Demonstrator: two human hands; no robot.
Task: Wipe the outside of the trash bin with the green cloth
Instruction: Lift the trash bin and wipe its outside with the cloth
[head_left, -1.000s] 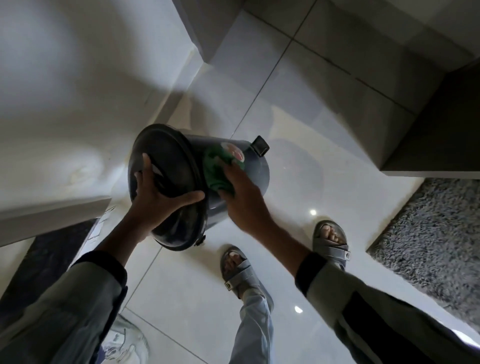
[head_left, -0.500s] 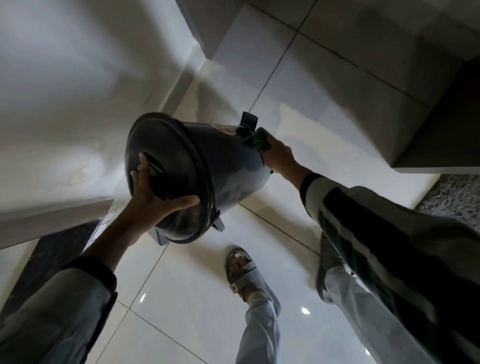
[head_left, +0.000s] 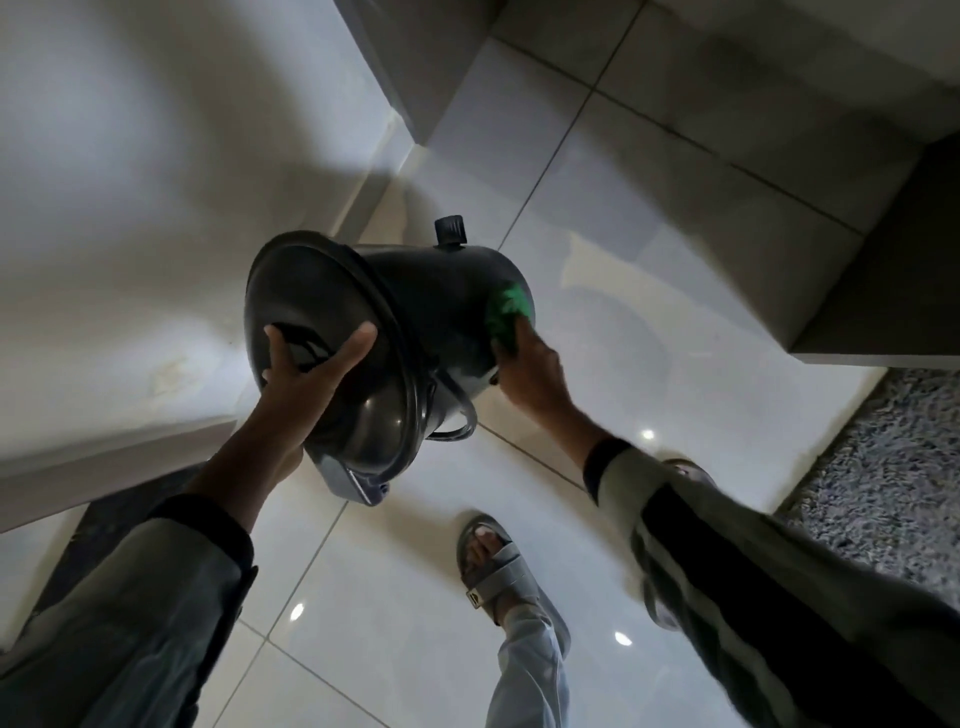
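A dark round pedal trash bin (head_left: 441, 306) is held tilted on its side above the floor, its closed lid facing me. My left hand (head_left: 306, 379) grips the lid, fingers spread across it and thumb at the rim. My right hand (head_left: 530, 374) presses the green cloth (head_left: 506, 312) against the bin's side near its base end. The pedal (head_left: 451, 231) sticks out at the top, and a wire handle (head_left: 457, 421) hangs below the body.
The glossy tiled floor (head_left: 649, 270) lies below. A white wall (head_left: 130, 182) rises at left, with a pillar corner (head_left: 415, 67) behind. A grey shaggy rug (head_left: 883, 478) lies at right beside a dark cabinet (head_left: 893, 260). My sandalled feet (head_left: 493, 566) stand below the bin.
My right hand with the cloth has moved from the far upper side of the bin near the pedal down to the near side by the base. The bin has turned slightly.
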